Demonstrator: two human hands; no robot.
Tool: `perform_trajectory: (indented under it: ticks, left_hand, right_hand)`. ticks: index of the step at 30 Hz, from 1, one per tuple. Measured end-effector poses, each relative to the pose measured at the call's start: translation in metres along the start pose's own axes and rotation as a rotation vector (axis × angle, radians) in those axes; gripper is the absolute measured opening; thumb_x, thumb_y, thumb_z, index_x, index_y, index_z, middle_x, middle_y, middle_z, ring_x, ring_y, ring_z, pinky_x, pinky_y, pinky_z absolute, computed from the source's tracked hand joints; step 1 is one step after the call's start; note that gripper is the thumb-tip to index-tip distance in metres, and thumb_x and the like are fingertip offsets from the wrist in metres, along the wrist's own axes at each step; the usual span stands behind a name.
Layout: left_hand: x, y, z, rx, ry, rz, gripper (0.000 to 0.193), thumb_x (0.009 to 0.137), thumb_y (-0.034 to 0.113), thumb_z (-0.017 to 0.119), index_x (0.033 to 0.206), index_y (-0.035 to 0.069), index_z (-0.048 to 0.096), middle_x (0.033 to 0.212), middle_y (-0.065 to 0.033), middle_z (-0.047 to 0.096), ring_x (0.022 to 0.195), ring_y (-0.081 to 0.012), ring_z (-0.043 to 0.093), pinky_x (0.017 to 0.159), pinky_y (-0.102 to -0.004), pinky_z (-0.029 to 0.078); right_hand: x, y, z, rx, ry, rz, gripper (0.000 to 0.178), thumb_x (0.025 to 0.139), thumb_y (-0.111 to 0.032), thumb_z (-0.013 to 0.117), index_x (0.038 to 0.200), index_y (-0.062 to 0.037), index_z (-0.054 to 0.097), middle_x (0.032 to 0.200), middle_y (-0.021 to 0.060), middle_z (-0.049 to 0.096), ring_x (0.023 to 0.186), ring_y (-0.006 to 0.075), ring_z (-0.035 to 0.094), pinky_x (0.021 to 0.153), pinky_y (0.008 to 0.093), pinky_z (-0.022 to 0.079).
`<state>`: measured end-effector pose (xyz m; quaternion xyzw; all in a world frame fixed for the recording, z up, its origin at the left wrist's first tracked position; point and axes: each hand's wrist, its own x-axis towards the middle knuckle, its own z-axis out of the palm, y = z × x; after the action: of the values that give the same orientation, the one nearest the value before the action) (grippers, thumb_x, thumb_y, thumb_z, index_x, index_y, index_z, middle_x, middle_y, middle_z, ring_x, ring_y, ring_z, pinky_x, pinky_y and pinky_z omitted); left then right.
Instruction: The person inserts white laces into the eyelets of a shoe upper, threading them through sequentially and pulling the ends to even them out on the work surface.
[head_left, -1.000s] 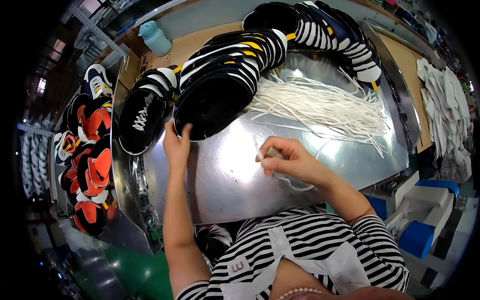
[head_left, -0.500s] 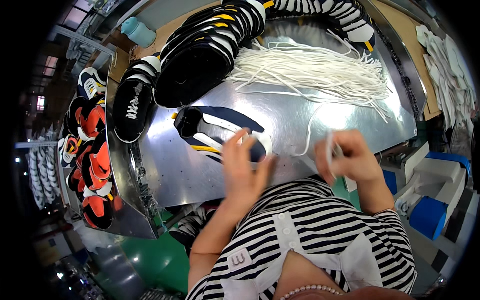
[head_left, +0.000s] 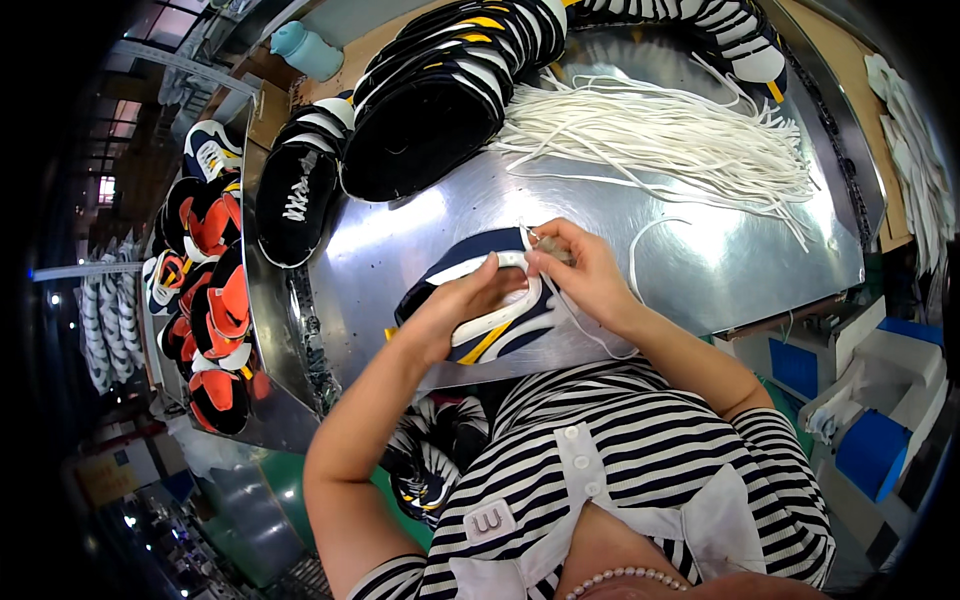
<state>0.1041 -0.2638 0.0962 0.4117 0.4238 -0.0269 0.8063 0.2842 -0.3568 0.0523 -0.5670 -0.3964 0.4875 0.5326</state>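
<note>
A navy and white shoe upper (head_left: 475,246) with a yellow stripe is tilted up over the metal table in front of me. My left hand (head_left: 462,305) grips it, the thumb along its white eyelet edge and the fingers in the opening. At the upper's toe end, my right hand (head_left: 592,278) pinches a white shoelace (head_left: 583,330) between thumb and fingers. The lace trails down from that hand in a loop over the table. Something small and thin shows at the right fingertips, too small to name.
A bundle of white laces (head_left: 670,145) lies at the far side of the metal table (head_left: 690,285). Stacked shoe uppers (head_left: 415,140) stand at the far left, and a curved row (head_left: 755,62) at the far right. Orange-lined shoes (head_left: 222,305) sit beyond the left rim.
My left hand has taken hold of the shoe upper, which is now turned and tilted up. My right hand has moved left with the lace to the upper. The whole view has shifted somewhat.
</note>
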Motion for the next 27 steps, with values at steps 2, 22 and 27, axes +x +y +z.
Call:
perform_trajectory:
  ticks: [2, 22, 27]
  left_hand:
    - [-0.002, 0.0, 0.027, -0.164, 0.007, 0.083, 0.073, 0.101, 0.055, 0.041, 0.141, -0.006, 0.043, 0.145, -0.0187, 0.047, 0.137, -0.0266, 0.042, 0.118, -0.0363, 0.026]
    - [0.004, -0.037, 0.054, -0.037, 0.54, 0.678, 0.018, 0.094, 0.015, 0.067, 0.103, 0.0, 0.071, 0.096, -0.0019, 0.07, 0.083, -0.009, 0.063, 0.073, -0.0233, 0.049]
    - [0.005, -0.04, 0.048, 0.029, 0.556, 0.716, 0.016, 0.093, 0.013, 0.066, 0.1, -0.001, 0.071, 0.091, -0.0031, 0.071, 0.08, -0.0101, 0.065, 0.072, -0.0237, 0.05]
  right_hand:
    - [0.003, 0.002, -0.007, -0.061, 0.114, -0.109, 0.018, 0.091, -0.017, 0.066, 0.101, -0.0019, 0.065, 0.079, 0.0048, 0.07, 0.069, 0.0104, 0.063, 0.065, 0.0253, 0.049]
    - [-0.023, -0.036, -0.01, -0.202, -0.15, 0.001, 0.018, 0.093, -0.018, 0.063, 0.098, -0.0003, 0.063, 0.079, 0.0115, 0.07, 0.072, 0.0163, 0.068, 0.066, 0.0288, 0.051]
    - [-0.03, -0.041, -0.01, -0.193, -0.093, -0.084, 0.02, 0.095, -0.016, 0.061, 0.105, 0.0019, 0.058, 0.086, 0.0146, 0.07, 0.074, 0.0202, 0.069, 0.069, 0.0316, 0.053]
